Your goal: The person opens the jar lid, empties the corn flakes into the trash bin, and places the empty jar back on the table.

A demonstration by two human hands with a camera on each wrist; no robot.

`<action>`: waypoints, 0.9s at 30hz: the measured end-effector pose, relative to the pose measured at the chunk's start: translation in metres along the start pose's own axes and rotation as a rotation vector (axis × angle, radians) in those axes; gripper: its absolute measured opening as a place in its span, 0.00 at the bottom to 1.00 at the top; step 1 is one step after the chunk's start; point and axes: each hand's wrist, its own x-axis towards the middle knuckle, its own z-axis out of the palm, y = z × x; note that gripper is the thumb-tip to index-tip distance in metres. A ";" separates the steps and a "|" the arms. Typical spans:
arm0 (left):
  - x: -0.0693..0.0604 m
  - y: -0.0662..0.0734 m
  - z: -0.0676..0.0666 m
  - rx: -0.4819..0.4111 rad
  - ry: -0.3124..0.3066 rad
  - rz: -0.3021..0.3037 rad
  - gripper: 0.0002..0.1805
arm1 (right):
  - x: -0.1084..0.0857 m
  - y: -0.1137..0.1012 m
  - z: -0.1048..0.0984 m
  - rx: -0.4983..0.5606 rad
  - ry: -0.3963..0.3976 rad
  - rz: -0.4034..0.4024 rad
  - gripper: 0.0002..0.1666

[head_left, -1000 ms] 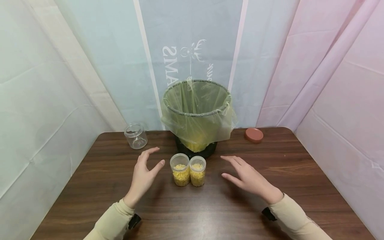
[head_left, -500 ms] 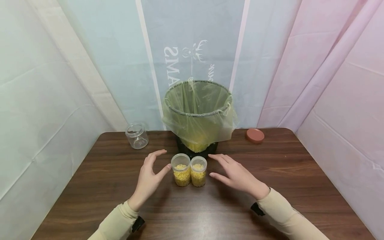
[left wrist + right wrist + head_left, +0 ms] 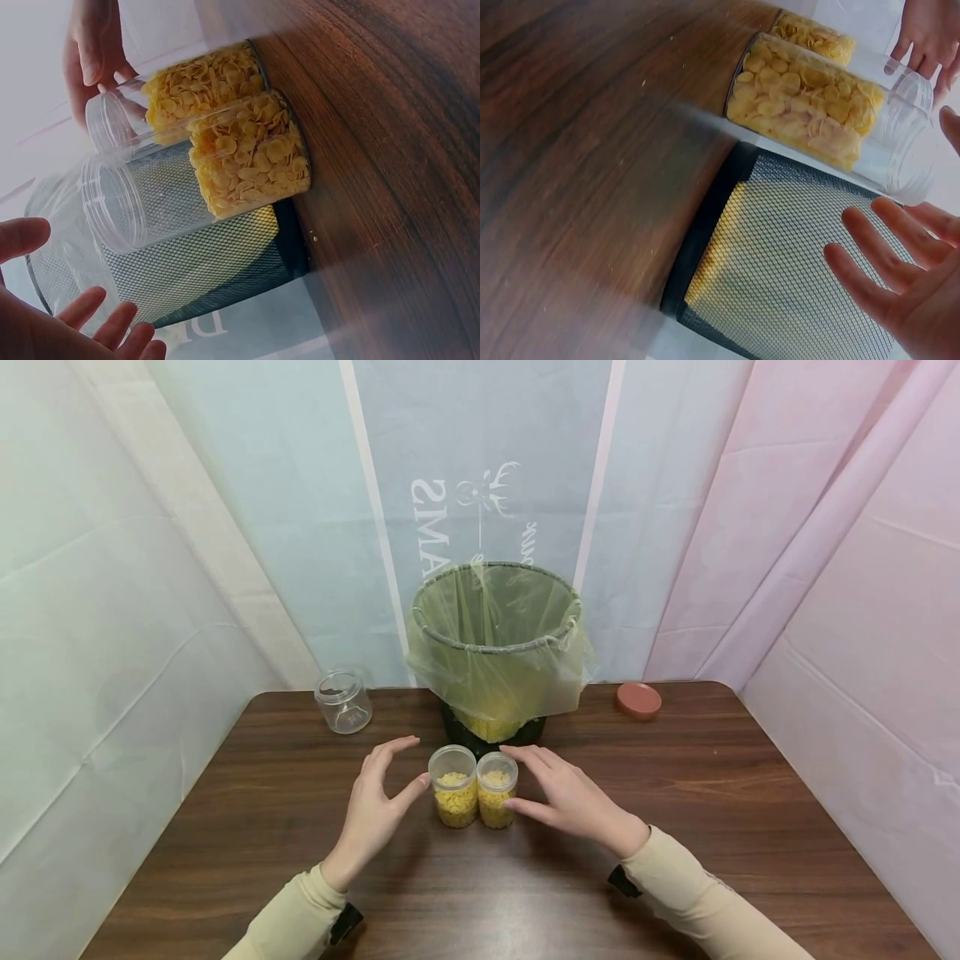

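Two clear jars of yellow flakes, which look like corn flakes, stand upright side by side in the head view. The left jar is wider and the right jar slimmer; neither has a lid on. Beside the left jar, my left hand has its thumb and fingers spread apart, the thumb tip near the jar wall. My right hand reaches to the right jar, thumb in front and fingers behind its rim. In the right wrist view, these fingers are extended and not gripping; contact with the jar cannot be told.
A mesh bin with a thin yellowish liner stands right behind the jars. An empty clear jar is at the table's back left, and a reddish-brown lid lies at the back right. Fabric curtains enclose the wooden table.
My right hand has moved left, from well apart to right at the slimmer jar. The left hand first came closer to the wider jar, then stayed nearly still. Both jars stay in place.
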 end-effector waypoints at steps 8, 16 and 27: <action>0.000 0.003 0.000 -0.006 0.001 -0.004 0.27 | 0.004 0.000 0.008 0.083 0.045 -0.035 0.37; -0.001 0.004 0.000 -0.007 -0.009 -0.012 0.26 | 0.005 0.000 0.012 0.143 0.080 -0.032 0.37; -0.002 0.005 0.005 -0.046 -0.025 0.001 0.27 | 0.003 -0.003 0.013 0.232 0.074 -0.007 0.36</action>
